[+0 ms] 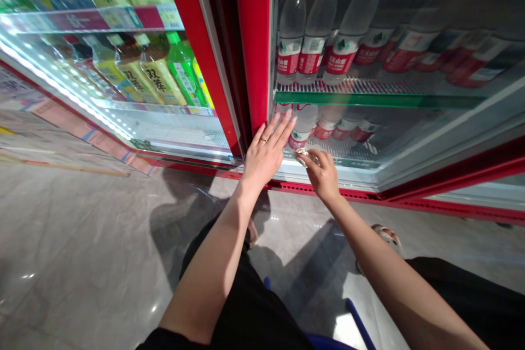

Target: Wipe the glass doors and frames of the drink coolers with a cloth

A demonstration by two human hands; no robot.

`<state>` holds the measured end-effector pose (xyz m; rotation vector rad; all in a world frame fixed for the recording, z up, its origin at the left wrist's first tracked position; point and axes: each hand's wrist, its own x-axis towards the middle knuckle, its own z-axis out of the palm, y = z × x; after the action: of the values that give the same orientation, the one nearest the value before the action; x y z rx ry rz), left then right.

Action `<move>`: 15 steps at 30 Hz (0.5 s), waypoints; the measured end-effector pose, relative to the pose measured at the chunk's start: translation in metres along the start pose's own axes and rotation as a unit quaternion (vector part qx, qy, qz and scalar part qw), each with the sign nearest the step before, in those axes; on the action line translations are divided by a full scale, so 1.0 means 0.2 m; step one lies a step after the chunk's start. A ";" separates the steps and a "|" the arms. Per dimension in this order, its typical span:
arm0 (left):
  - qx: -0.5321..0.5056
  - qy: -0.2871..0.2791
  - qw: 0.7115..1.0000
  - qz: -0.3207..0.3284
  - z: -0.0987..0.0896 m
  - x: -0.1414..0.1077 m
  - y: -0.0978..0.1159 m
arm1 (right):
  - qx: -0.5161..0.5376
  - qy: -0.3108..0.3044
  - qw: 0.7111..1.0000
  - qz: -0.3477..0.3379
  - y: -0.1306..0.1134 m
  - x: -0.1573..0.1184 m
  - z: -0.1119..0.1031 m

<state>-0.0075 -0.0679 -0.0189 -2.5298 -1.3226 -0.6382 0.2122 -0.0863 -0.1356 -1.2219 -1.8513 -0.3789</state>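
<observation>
A small white cloth [304,156] is pinched in the right hand [324,175] against the fridge door [410,120], low down, while the left hand [266,153] is laid flat, open and empty, so the glass should be rubbed gently.

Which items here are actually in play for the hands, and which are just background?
In play:
left hand, flat on the red door frame
right hand, pinching a white cloth
glass door

Background:
water bottles
tea bottles
floor
</observation>
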 end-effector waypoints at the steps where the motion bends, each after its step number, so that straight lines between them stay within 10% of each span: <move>1: 0.000 0.001 1.000 0.001 0.00 0.00 0.00 | -0.004 0.022 1.000 0.010 0.02 -0.02 -0.01; 6: 0.010 0.008 1.000 0.012 0.02 0.00 -0.01 | -0.025 0.097 0.993 0.055 0.07 0.05 -0.04; 15: 0.056 0.041 0.997 0.043 0.08 0.02 0.01 | 0.009 0.019 1.000 0.014 0.06 -0.02 0.00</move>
<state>0.0007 -0.0603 -0.0321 -2.4299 -1.1805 -0.6237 0.2230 -0.0843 -0.1407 -1.2202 -1.7991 -0.3669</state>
